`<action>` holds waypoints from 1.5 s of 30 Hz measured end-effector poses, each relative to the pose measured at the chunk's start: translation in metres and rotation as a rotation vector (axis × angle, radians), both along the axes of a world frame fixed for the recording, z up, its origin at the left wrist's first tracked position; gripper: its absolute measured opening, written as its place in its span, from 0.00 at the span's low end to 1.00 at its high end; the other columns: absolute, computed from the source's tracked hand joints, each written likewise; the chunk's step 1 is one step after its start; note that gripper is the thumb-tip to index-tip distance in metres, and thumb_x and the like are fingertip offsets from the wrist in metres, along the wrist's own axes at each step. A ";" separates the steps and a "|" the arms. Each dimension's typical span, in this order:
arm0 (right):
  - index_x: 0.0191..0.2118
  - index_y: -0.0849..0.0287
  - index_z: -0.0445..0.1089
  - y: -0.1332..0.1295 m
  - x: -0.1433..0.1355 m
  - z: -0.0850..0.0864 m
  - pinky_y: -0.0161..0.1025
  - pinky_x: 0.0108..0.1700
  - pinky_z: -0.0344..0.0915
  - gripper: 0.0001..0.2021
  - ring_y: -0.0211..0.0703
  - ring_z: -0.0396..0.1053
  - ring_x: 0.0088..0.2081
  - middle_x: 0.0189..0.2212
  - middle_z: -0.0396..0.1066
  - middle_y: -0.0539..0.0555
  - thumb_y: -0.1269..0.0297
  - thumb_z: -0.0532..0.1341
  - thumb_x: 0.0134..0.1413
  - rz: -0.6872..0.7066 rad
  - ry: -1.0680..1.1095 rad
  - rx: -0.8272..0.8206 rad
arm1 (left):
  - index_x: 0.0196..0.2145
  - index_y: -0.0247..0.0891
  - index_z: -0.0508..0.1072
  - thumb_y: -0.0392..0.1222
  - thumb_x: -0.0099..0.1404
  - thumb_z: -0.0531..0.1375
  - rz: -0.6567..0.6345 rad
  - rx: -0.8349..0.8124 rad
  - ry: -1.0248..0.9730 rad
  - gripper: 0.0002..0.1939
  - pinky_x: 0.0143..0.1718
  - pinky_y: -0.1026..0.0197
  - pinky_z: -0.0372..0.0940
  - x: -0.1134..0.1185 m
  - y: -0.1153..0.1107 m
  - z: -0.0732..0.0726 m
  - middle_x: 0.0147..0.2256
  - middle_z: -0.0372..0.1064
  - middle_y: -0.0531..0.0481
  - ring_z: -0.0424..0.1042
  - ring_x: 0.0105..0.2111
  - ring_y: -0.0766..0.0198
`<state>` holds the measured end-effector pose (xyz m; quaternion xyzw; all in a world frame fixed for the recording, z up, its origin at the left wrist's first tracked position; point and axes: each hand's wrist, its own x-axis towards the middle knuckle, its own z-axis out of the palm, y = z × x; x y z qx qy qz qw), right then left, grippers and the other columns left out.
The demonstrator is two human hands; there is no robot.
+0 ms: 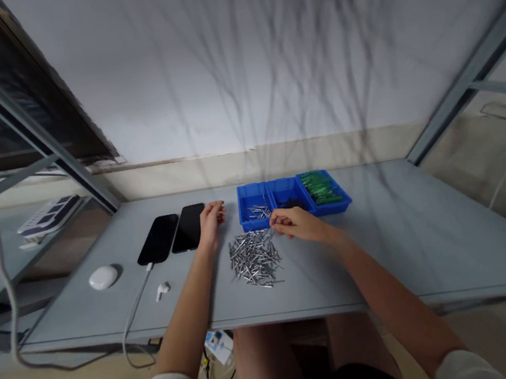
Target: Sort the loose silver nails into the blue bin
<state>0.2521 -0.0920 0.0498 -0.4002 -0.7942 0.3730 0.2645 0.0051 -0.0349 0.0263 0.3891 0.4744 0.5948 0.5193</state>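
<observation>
A loose pile of slim shiny metal rods [255, 259] lies on the grey table between my hands. My right hand [298, 224] is closed in a pinch at the pile's upper right, just in front of the blue bins; what sits between its fingertips is too small to make out. My left hand [211, 223] rests by the right-hand phone with its fingers curled in, and I cannot see whether they hold anything. Behind the pile, the left blue bin [246, 224] has several metal rods in it. The middle blue bin [280, 186] contains dark pieces, partly hidden by my right hand.
Green pieces [319, 188] fill the right blue bin [340, 206]. Two dark phones, one left [158, 239] and one right [188, 227], lie left of my left hand. A white cable [135, 309], an earbud [162, 289] and a white round case [103, 277] are nearby.
</observation>
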 end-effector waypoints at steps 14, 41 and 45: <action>0.34 0.56 0.63 0.010 -0.002 0.006 0.31 0.18 0.57 0.15 0.32 0.62 0.17 0.27 0.73 0.49 0.52 0.65 0.46 -0.144 0.737 -0.373 | 0.30 0.36 0.72 0.50 0.45 0.67 0.003 0.002 -0.018 0.17 0.23 0.68 0.54 -0.001 0.001 -0.001 0.25 0.65 0.54 0.59 0.20 0.74; 0.38 0.58 0.66 0.009 -0.012 -0.009 0.32 0.15 0.60 0.16 0.34 0.64 0.16 0.30 0.74 0.53 0.51 0.60 0.50 -0.387 0.400 -0.067 | 0.30 0.36 0.72 0.51 0.45 0.67 0.008 -0.010 -0.009 0.18 0.23 0.68 0.54 -0.003 0.005 -0.005 0.25 0.64 0.54 0.59 0.20 0.74; 0.46 0.58 0.65 0.010 -0.010 -0.008 0.32 0.17 0.60 0.20 0.34 0.66 0.18 0.33 0.74 0.53 0.52 0.60 0.50 -0.378 0.360 -0.074 | 0.30 0.36 0.73 0.51 0.45 0.67 0.003 -0.006 -0.011 0.19 0.23 0.67 0.53 -0.003 0.006 -0.005 0.25 0.64 0.53 0.59 0.20 0.74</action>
